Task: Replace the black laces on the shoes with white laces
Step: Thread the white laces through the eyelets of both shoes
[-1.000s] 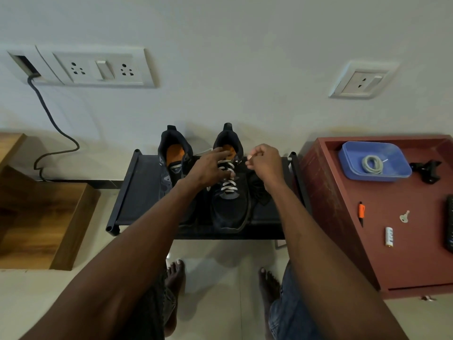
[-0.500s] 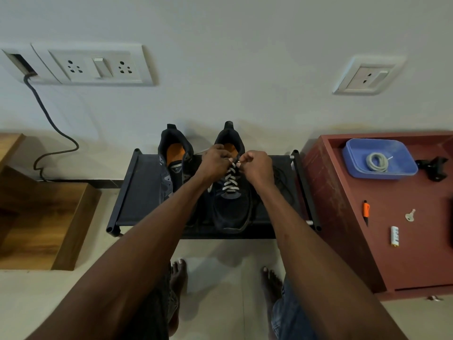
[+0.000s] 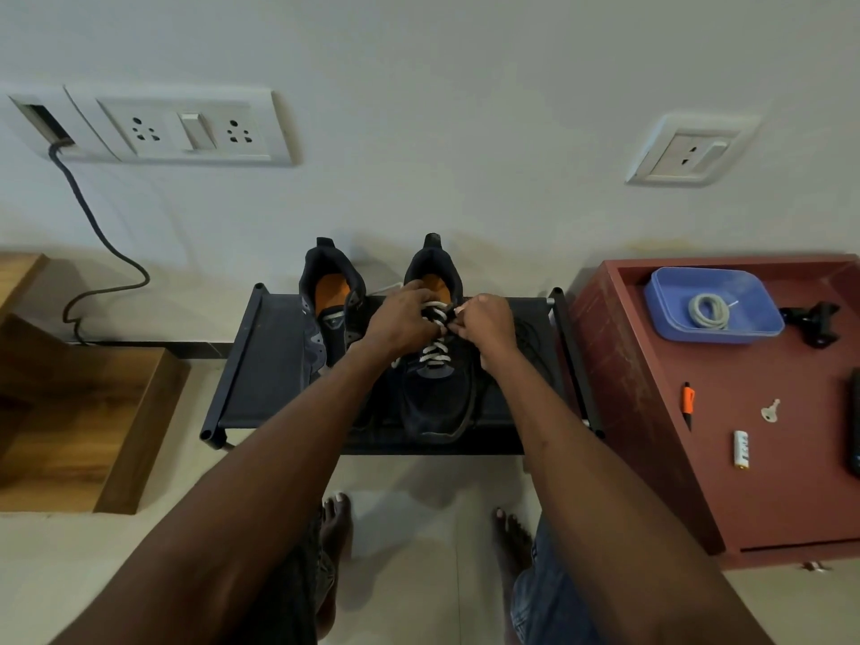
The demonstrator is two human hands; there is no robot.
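A black rack (image 3: pixel 260 365) is set on the floor against a white wall (image 3: pixel 465 109). A double socket plate (image 3: pixel 186 130) is mounted upper left, a black cable (image 3: pixel 100 239) hung from beside it. A single socket (image 3: pixel 688 151) is seen upper right. Wooden steps (image 3: pixel 74 412) are placed left. On the red cabinet (image 3: pixel 768 481) at right are laid a blue tray (image 3: pixel 670 290) with coiled cord (image 3: pixel 708 311), black clip (image 3: pixel 812 318), orange-capped pen (image 3: pixel 688 402), key (image 3: pixel 770 410), battery (image 3: pixel 741 449).

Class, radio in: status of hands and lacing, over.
Both hands, left and right, pinching white lace on right shoe. Left shoe unlaced. Nothing in the way.
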